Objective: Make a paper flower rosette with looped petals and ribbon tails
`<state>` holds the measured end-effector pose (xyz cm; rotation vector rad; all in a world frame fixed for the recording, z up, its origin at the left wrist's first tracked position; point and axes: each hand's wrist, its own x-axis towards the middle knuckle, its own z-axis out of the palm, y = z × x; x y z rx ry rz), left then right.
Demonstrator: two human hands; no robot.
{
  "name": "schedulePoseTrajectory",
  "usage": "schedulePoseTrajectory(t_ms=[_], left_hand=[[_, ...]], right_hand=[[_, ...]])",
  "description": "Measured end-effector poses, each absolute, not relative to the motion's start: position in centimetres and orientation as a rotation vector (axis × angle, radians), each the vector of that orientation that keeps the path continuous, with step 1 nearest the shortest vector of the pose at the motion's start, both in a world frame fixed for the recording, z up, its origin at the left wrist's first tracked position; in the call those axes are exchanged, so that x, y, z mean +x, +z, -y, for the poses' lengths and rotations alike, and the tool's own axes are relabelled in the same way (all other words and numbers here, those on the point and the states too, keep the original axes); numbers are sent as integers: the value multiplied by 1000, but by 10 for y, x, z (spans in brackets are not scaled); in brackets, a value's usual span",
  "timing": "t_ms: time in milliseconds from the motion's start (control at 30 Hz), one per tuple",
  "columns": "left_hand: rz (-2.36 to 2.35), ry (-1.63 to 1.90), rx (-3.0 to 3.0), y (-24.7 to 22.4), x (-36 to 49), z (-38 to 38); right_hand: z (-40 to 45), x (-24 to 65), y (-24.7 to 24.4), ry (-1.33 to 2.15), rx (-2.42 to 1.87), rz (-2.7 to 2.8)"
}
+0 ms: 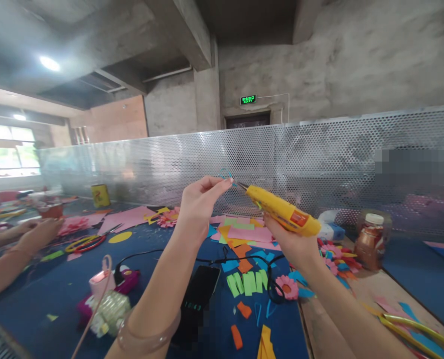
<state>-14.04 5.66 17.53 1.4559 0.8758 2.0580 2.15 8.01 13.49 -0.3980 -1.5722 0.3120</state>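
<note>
Glue gun (285,210), grasped by right fingers (272,225), nears blue loop (225,171) pinched in left fingers (222,186); apparent gluing needs steadiness.

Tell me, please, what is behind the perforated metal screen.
Behind the perforated metal screen are a concrete wall and the top of a dark doorway, a green exit sign above it. Whatever stands lower is covered and cannot be made out.

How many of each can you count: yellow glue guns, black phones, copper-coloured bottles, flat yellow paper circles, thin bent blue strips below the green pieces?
Yellow glue gun: 1
Black phone: 1
Copper-coloured bottle: 1
Flat yellow paper circle: 1
Thin bent blue strips: 2
Total: 6
</note>
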Motion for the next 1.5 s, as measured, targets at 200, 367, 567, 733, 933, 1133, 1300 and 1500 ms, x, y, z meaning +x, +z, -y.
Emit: schedulePoseTrajectory(t_ms=[200,367,567,733,933,1133,1300,1500], left_hand=[[-800,2056,1450,176,-141,-56],[-825,2125,1405,178,-139,-56],[-895,2147,1446,176,-138,-57],[-957,2142,1502,175,-138,-56],[-1015,2128,1531,175,-138,-54],[-1056,2146,1513,176,-136,-52],[-1052,2134,1537,176,-137,-53],[-1073,2122,1516,177,-135,-51]], right_hand=[[-81,21,133,307,-514,1574],[-78,21,133,303,-522,1602],[-79,23,132,266,-502,1603],[-79,22,131,272,-494,1595],[-78,22,132,256,-498,1594],[-79,22,133,242,-512,1586],[-80,22,131,241,-498,1578],[-77,22,133,235,-498,1582]])
